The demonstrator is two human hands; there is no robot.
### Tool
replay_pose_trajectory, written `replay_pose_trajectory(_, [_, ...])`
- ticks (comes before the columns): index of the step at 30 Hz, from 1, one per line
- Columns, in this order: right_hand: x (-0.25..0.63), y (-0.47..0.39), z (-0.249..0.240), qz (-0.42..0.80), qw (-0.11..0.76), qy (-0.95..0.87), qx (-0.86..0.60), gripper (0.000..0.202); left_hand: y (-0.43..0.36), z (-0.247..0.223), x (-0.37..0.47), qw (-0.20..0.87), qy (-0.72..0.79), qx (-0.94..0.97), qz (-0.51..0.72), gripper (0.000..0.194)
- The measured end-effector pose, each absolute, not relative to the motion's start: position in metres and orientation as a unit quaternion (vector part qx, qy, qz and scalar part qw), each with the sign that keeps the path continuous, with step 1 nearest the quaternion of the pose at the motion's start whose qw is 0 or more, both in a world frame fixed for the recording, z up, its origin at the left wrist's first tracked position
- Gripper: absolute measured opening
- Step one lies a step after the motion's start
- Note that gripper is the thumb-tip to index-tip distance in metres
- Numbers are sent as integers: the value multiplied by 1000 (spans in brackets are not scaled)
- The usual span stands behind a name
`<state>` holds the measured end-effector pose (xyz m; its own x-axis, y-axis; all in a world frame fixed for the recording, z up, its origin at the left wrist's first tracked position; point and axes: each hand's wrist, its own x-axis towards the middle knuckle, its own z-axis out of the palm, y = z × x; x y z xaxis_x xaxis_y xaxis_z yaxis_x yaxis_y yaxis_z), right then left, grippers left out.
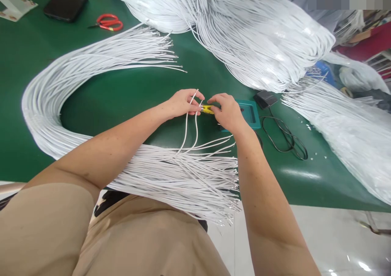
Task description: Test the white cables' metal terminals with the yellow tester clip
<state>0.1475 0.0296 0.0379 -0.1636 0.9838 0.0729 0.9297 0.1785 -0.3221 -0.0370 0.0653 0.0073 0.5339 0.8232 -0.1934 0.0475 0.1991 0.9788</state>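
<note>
My left hand (186,104) is closed on two thin white cables (196,125), their ends standing up between the fingers. Its fingertips meet the metal tip of a small yellow clip-like tool (207,109). My right hand (227,111) pinches the other end of that tool between thumb and fingers; its exact kind is unclear. Beneath and beyond the right hand lies a teal box (252,115), partly covered by it. The two cables rise from a long bundle of white cables (180,174) that curves round to the left, with metal-tipped ends at the right.
Red-handled scissors (110,22) and a black square object (65,5) lie at the back left of the green table (146,125). Large heaps of white cables (253,31) fill the back. A black adapter (265,100) with a looped cord sits right of the teal box, before more bundled cables (345,125).
</note>
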Motion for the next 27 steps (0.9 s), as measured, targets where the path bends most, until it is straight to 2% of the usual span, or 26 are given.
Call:
replay_pose_trajectory(3, [144,32,39,177,221,-721,-632,34,63,10,-36,688,367,552,293,35])
replay_pose_trajectory(8, [137,30,39,313,305,-649,-623,27,61,12,-36,686,337,569,304,33])
replay_pose_trajectory(12, [134,27,37,348,351,-597,-632,20,61,13,-35,681,337,574,305,34])
replay_pose_trajectory(19, [130,21,41,344,354,-584,-644,19,62,14,-36,616,367,628,303,35])
replay_pose_trajectory(24, [127,21,44,324,331,-589,-663,29,62,13,-37,564,380,670,298,33])
replay_pose_trajectory(27, [125,23,39,281,309,-618,-666,16,62,13,-38,559,381,675,296,33])
